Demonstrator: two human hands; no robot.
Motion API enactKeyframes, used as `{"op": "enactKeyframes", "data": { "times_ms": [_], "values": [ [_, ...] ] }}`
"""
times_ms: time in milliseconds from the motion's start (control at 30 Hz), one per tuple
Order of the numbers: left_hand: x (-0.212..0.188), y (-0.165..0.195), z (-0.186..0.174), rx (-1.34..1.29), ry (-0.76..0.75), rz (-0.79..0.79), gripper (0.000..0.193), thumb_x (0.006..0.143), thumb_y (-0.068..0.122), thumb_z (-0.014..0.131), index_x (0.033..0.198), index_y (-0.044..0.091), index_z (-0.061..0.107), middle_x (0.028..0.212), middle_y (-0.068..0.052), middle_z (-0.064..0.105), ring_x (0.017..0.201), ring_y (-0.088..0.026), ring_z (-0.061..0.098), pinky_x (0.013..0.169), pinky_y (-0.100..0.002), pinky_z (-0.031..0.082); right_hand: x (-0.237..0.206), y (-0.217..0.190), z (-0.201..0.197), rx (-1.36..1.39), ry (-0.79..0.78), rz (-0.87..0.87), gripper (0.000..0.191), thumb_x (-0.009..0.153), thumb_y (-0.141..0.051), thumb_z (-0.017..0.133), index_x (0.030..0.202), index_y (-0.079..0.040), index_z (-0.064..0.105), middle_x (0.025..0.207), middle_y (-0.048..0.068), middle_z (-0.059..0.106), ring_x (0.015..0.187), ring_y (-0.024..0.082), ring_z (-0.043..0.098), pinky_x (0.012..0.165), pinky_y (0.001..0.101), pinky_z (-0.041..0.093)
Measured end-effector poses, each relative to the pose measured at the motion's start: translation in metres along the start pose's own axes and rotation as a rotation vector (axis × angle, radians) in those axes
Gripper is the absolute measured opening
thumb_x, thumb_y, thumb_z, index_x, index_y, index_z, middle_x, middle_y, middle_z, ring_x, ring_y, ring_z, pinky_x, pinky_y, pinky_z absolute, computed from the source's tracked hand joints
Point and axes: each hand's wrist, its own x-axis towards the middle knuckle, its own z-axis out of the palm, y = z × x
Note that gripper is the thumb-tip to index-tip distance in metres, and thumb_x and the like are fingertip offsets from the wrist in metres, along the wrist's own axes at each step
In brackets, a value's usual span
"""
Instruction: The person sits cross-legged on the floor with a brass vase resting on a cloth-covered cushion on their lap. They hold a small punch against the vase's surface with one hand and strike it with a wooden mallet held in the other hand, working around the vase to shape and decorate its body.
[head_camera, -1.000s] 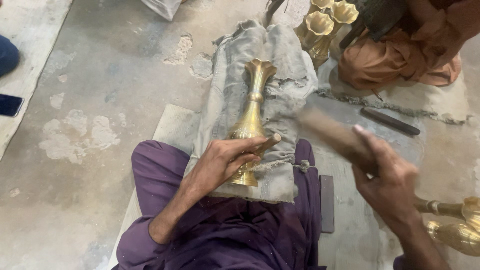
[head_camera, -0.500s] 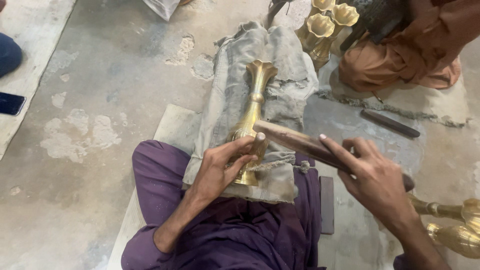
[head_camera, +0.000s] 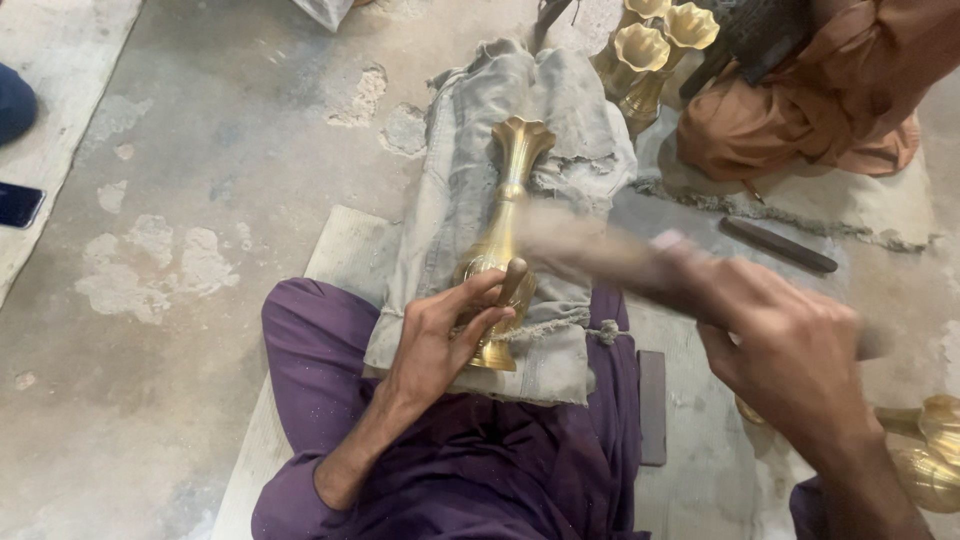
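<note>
the stiff, slippery brass vase (head_camera: 503, 232) looks best gripped at its base, where the left hand (head_camera: 440, 340) pins it with a punch (head_camera: 512, 282), while the right hand (head_camera: 790, 350) is closed round a blurred hammer handle (head_camera: 590, 245).

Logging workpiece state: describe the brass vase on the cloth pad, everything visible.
The brass vase looks like polished golden metal, with a fluted flared mouth, slim neck, rounder belly and flared foot. It lies lengthwise on a grey cloth pad, mouth away from the person. The left hand presses a small punch on its belly.

Brass vases: one on cloth pad (head_camera: 505, 235), two upright behind (head_camera: 640, 55) (head_camera: 688, 28), two at right edge (head_camera: 925, 455)
</note>
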Motion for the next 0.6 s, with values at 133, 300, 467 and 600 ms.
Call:
{"op": "enactKeyframes", "data": {
  "times_ms": [133,300,467,600],
  "values": [
    [-0.003,0.000,0.002,0.023,0.035,0.003,0.045,0.091,0.008,0.077,0.134,0.010,0.063,0.108,-0.014,0.079,0.099,-0.023,0.080,0.079,-0.035,0.069,0.006,-0.009,-0.007,0.057,0.155,-0.096,0.060,0.085,-0.015,0.074,0.142,-0.025,0.060,0.118,0.008,0.071,0.089,0.021,0.072,0.074,0.0330,0.059],
    [-0.008,-0.002,0.003,0.025,0.057,-0.026,0.038,0.092,0.010,0.079,0.128,0.009,0.066,0.106,-0.013,0.080,0.099,-0.021,0.081,0.077,-0.034,0.070,0.001,-0.009,-0.009,-0.284,0.068,-0.188,0.053,0.092,-0.017,0.077,0.141,-0.033,0.065,0.104,-0.003,0.077,0.082,0.013,0.073,0.069,0.0313,0.060],
    [-0.011,-0.004,0.007,0.035,0.102,-0.013,0.042,0.092,0.008,0.078,0.131,0.006,0.064,0.108,-0.015,0.079,0.101,-0.022,0.080,0.079,-0.034,0.069,-0.001,-0.008,-0.002,-0.135,0.019,-0.123,0.062,0.085,-0.019,0.078,0.146,-0.026,0.068,0.097,0.003,0.075,0.080,0.017,0.073,0.070,0.0331,0.061],
    [-0.014,-0.006,0.009,0.071,0.124,0.042,0.041,0.092,0.007,0.077,0.131,0.006,0.063,0.108,-0.015,0.078,0.101,-0.023,0.080,0.080,-0.033,0.069,-0.001,-0.015,-0.011,-0.072,0.147,-0.136,0.058,0.090,-0.010,0.075,0.144,-0.029,0.061,0.107,0.005,0.075,0.085,0.022,0.072,0.070,0.0367,0.059]
  ]
}}
